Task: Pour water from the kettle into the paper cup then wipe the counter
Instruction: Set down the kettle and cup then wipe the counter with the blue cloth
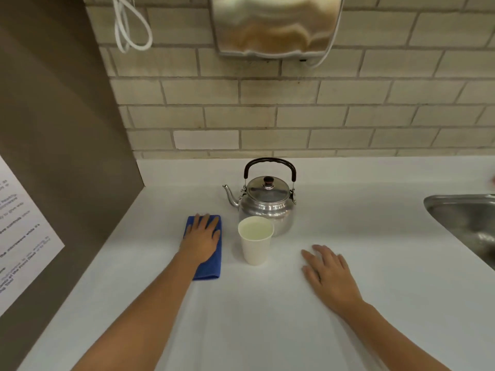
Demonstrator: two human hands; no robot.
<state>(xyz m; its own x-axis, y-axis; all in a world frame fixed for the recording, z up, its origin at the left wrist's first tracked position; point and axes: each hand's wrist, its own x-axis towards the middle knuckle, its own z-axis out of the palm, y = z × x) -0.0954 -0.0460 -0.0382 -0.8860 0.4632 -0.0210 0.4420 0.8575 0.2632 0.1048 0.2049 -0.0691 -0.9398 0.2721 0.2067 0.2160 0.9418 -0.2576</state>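
A steel kettle (267,202) with a black handle stands upright on the white counter (375,236), lid on, spout pointing left. Just in front of it stands a white paper cup (255,242), upright; whether it holds water I cannot tell. Left of the cup lies a folded blue cloth (211,266). My left hand (202,238) rests flat on top of the cloth, fingers spread. My right hand (330,274) lies flat on the bare counter to the right of the cup, holding nothing.
A steel sink (466,220) is set into the counter at the right edge. A brown side panel (61,156) with a printed sheet (21,226) bounds the left. The brick wall behind carries a metal dispenser (273,25) and a white cord (128,28).
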